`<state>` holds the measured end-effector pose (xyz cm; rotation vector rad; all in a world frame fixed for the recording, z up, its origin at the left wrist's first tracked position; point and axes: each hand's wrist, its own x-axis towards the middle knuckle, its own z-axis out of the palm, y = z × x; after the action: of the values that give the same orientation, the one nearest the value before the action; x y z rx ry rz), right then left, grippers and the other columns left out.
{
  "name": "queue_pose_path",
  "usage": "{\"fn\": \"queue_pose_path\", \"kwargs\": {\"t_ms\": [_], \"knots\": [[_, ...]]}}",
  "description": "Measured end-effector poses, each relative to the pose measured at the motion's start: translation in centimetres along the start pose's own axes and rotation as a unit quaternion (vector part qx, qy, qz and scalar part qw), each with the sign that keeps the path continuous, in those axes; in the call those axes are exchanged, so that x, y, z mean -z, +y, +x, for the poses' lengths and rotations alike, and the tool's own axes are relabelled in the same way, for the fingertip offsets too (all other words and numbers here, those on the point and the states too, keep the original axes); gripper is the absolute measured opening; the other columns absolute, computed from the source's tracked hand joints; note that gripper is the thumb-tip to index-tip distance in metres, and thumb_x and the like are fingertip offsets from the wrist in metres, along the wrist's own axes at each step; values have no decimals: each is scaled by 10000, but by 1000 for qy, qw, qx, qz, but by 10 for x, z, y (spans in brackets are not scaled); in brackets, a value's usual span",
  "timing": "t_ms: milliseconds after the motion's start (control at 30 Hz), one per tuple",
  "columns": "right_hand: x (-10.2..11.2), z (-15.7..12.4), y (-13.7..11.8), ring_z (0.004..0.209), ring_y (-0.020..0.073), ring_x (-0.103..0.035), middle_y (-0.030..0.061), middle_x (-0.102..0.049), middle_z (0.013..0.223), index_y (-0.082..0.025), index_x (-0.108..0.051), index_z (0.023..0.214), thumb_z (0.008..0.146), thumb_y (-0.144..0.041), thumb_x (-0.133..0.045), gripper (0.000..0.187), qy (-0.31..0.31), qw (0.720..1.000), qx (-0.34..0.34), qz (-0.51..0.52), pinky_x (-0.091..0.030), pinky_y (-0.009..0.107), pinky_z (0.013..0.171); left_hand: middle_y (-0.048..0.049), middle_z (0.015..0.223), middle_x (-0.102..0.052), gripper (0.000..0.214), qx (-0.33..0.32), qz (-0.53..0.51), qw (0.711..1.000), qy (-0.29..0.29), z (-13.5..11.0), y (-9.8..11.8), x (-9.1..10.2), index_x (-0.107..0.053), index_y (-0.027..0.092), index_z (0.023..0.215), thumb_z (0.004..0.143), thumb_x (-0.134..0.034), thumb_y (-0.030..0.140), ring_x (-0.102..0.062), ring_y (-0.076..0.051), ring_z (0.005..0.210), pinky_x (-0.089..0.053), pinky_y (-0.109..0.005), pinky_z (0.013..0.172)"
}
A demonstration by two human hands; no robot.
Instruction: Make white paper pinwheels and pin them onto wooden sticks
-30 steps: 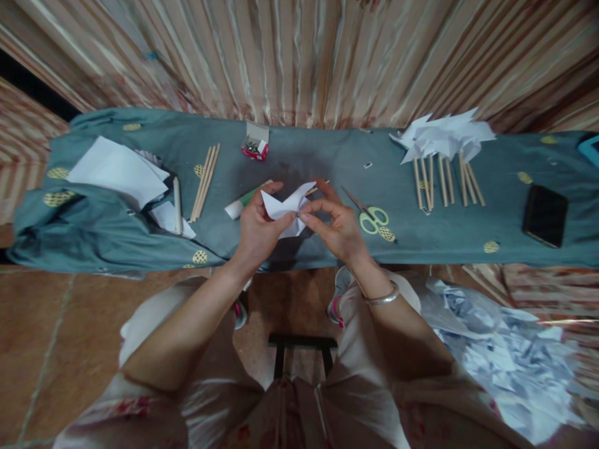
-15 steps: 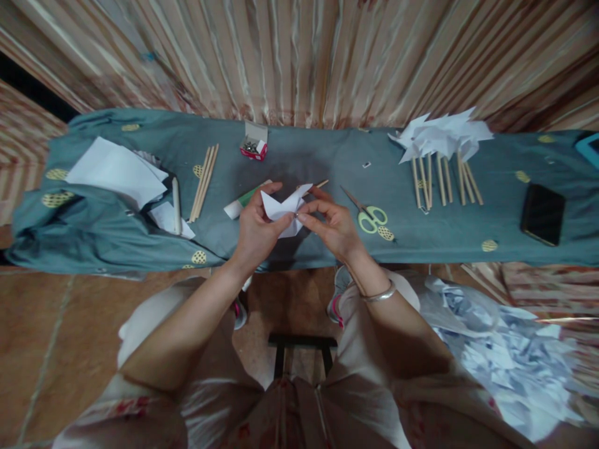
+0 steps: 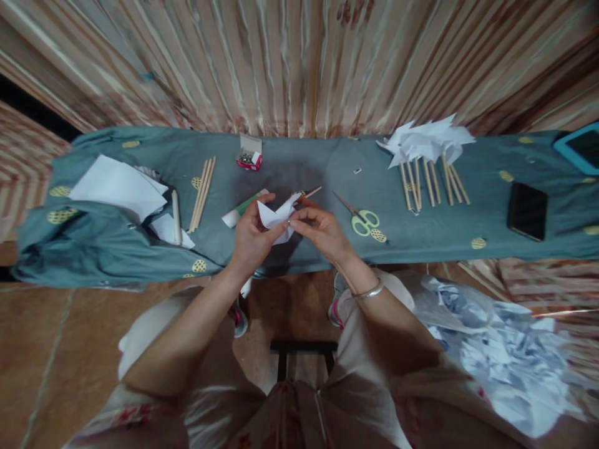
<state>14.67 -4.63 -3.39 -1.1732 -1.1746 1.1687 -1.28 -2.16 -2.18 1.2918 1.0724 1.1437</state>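
Observation:
A folded white paper pinwheel (image 3: 277,216) is held over the front edge of the cloth-covered table (image 3: 304,162). My left hand (image 3: 251,236) grips it from the left, thumb and fingers curled round the folds. My right hand (image 3: 318,229) pinches the paper's centre with thumb and forefinger. A wooden stick (image 3: 312,192) lies just behind the paper, and a glue stick (image 3: 242,206) lies beside my left hand.
Green-handled scissors (image 3: 361,217) lie to the right. Finished pinwheels on sticks (image 3: 427,159), a black phone (image 3: 528,211) and a blue tablet (image 3: 580,146) are further right. Loose sticks (image 3: 202,191), white sheets (image 3: 118,185) and a small pin box (image 3: 249,156) are left. Paper scraps (image 3: 505,349) fill a bag on the floor.
Both hands and the paper sit slightly lower and further left in view as the camera has shifted. The right fingers have closed tighter on the paper's centre.

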Motion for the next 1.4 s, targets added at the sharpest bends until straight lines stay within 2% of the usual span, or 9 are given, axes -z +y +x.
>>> {"fn": "queue_pose_path", "kwargs": {"t_ms": [167,267,367,433,500,600,800,1100,1400], "knots": [[-3,2,0,1336,229,-496,38,-718,1013,-230,-699,742,717,-425,-777,212,3,1000,16,10,-310,397,1160,-45,936,-713,643,12,0,1000,8,0,5,0,-606,147,1146,577,-850,322,-652,-167,767,-525,-277,718],[-4,4,2,1312,235,-519,54,-688,1185,-223,-681,798,674,-427,-802,267,29,999,14,10,-353,395,1132,-37,897,-714,630,26,-8,1000,14,0,8,-1,-615,141,1132,571,-850,307,-650,-160,742,-522,-267,700],[-5,5,5,1311,244,-521,84,-579,1399,-218,-671,964,619,-439,-833,440,60,998,-5,21,-401,398,1095,-36,896,-716,636,38,-22,999,13,1,9,-1,-620,143,1117,553,-861,307,-651,-160,741,-523,-272,708],[-5,6,6,1296,244,-534,101,-583,1398,-216,-651,1079,590,-444,-850,574,66,997,-18,40,-417,394,1084,-39,909,-720,641,42,-31,999,13,2,9,0,-623,144,1110,542,-868,309,-654,-162,751,-525,-277,721],[-6,7,6,1233,233,-581,101,-644,1314,-215,-642,1122,582,-448,-857,626,44,996,-28,66,-438,384,1066,-40,908,-722,648,49,-35,998,13,2,9,0,-626,142,1106,532,-875,310,-656,-165,753,-524,-276,718],[-6,8,5,1086,213,-654,70,-725,1142,-219,-681,1041,580,-442,-863,544,4,993,-46,106,-492,361,990,-34,891,-722,650,67,-40,997,11,2,9,0,-628,141,1100,526,-878,314,-654,-165,741,-521,-276,710],[-6,6,0,799,171,-673,6,-769,849,-211,-765,884,558,-421,-875,403,-7,984,-98,146,-525,326,818,-26,873,-726,616,94,-57,994,15,2,10,0,-653,137,1027,496,-894,334,-655,-168,760,-522,-291,753],[-7,4,-7,687,144,-636,-22,-759,736,-229,-796,786,544,-401,-873,307,-11,980,-123,158,-507,308,756,-16,786,-728,558,135,-96,986,4,0,15,-1,-691,137,937,470,-919,341,-637,-152,686,-509,-277,692],[-7,6,-10,674,143,-625,-19,-743,708,-208,-784,752,529,-384,-877,299,-12,980,-127,150,-500,301,739,-26,711,-734,505,158,-116,981,7,0,18,-2,-712,131,764,399,-946,390,-625,-149,620,-519,-294,666]]}}
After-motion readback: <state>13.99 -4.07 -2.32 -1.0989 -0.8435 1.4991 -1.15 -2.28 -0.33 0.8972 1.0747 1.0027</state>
